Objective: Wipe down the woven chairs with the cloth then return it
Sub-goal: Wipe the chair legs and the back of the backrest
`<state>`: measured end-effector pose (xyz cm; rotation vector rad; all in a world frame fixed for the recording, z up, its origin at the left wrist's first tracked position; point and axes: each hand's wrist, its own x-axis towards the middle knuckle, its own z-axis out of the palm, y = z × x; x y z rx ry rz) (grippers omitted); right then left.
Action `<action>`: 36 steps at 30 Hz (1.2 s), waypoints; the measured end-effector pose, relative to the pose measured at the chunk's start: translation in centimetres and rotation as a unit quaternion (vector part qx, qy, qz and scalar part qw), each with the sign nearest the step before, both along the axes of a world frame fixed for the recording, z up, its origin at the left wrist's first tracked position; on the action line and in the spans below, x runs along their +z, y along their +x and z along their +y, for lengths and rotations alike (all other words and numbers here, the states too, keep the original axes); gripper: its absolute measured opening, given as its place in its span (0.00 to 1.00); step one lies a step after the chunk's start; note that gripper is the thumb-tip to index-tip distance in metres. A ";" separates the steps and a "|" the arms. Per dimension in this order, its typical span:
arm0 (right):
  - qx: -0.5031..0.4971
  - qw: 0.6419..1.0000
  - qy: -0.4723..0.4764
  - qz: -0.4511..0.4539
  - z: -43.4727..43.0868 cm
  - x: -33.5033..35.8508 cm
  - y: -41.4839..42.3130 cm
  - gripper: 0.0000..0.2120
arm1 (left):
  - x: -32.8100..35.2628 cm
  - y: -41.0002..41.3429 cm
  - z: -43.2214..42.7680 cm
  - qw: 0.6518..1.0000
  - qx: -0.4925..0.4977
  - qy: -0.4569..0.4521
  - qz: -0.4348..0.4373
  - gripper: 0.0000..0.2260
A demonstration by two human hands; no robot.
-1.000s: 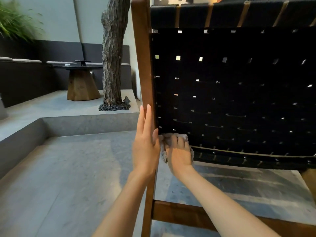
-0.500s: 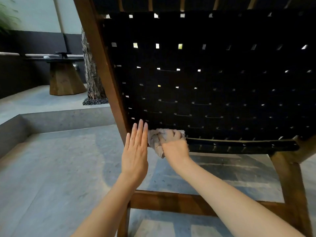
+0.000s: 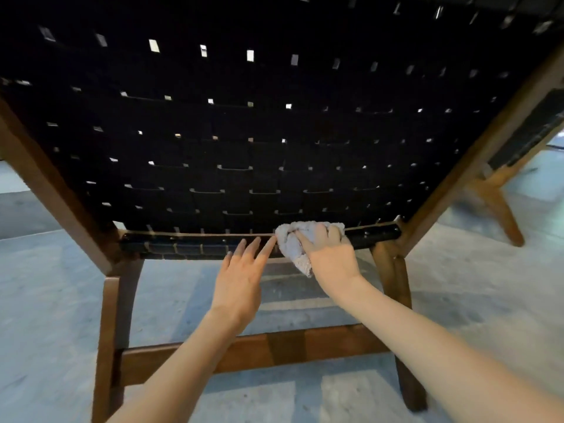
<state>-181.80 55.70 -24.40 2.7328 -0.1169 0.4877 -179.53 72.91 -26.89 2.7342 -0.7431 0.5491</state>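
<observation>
A woven chair (image 3: 244,132) with black webbing and a brown wooden frame fills the view, seen from behind its backrest. My right hand (image 3: 331,257) grips a bunched pale grey cloth (image 3: 294,244) and presses it against the bottom rail of the backrest, right of centre. My left hand (image 3: 241,279) is just left of the cloth with straight fingers, their tips touching the underside of the same rail.
The chair's wooden legs (image 3: 108,346) and low crossbar (image 3: 274,349) stand on a grey stone floor (image 3: 45,300). A second wooden chair frame (image 3: 500,209) stands at the right.
My right hand has slid the cloth along the bottom rail from the left post toward the right. My left hand left the post and followed. The view has swung right and closer.
</observation>
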 end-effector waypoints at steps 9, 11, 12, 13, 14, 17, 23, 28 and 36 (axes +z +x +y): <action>-0.215 0.973 0.044 0.067 -12.3 0.4 -3.4 0.27 | -0.1 -0.6 -5.6 0.999 -0.029 0.026 -0.004 0.32; -0.249 0.962 0.072 0.081 -13.7 0.4 -4.0 0.27 | 0.2 -0.6 -6.3 0.999 -0.019 0.036 -0.004 0.32; -0.255 0.960 0.085 0.083 -14.0 0.4 -4.1 0.27 | 0.4 -0.6 -6.5 0.999 -0.014 0.040 -0.002 0.32; -0.255 0.958 0.099 0.081 -13.9 0.3 -4.2 0.27 | 0.6 -0.6 -6.7 0.999 -0.009 0.044 0.002 0.32; -0.249 0.959 0.113 0.075 -13.7 0.2 -4.3 0.27 | 0.8 -0.6 -6.8 0.999 -0.005 0.050 0.006 0.32; -0.198 0.970 0.141 0.017 -12.5 -0.1 -5.0 0.33 | 1.3 -0.6 -6.8 0.997 -0.001 0.078 0.020 0.33; -0.148 0.982 0.059 -0.103 -11.6 4.5 -8.2 0.40 | 3.9 -0.8 -6.9 0.994 -0.007 0.016 0.106 0.31; -0.182 0.965 0.043 -0.182 -12.0 11.1 -10.6 0.38 | 6.7 -2.4 -7.6 0.996 -0.041 -0.052 0.068 0.29; -0.208 0.953 -0.008 -0.221 -12.1 20.4 -11.2 0.37 | 11.7 -4.2 -7.7 0.973 -0.139 -0.173 -0.058 0.28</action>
